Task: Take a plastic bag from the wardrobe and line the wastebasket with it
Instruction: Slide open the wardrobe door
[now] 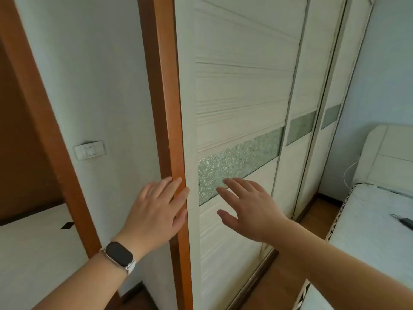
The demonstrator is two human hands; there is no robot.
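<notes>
At the left edge of the wardrobe (241, 86), in the head view, the following is recorded.

Wardrobe: white, fitted with sliding doors of ribbed panels. Each door is crossed by a band of speckled frosted glass (241, 159). The nearest door is drawn right up to the wooden upright, so the inside is hidden and the place of the plastic bag cannot be told.

Wooden upright (165, 108): orange-brown, set between the nearest door and the pale wall (89, 74).

Left hand (156, 211): laid flat over the lower part of the upright, fingers straight and close together. The fingertips reach the white edge of the nearest door. Nothing is gripped. A watch (119, 253) with a dark face and a pale strap is worn at the wrist.

Right hand (248, 206): held out before the nearest door, at the lower edge of the glass band. The fingers are straight and spread, the thumb set apart. Nothing is held. Contact with the door cannot be told.

Light switch (89, 150): white, mounted on the wall, left of the upright.

Door frame (33, 108): orange-brown, at the wall's left edge.

Bed (380, 231): white, at the right, well apart from both hands. A pale padded headboard (384, 153) is seen at its far end. A small dark object (404, 221) lies near its right edge. A white cable (348, 173) hangs beside the headboard.

Floor (279, 283): wooden, seen between wardrobe and bed.
</notes>
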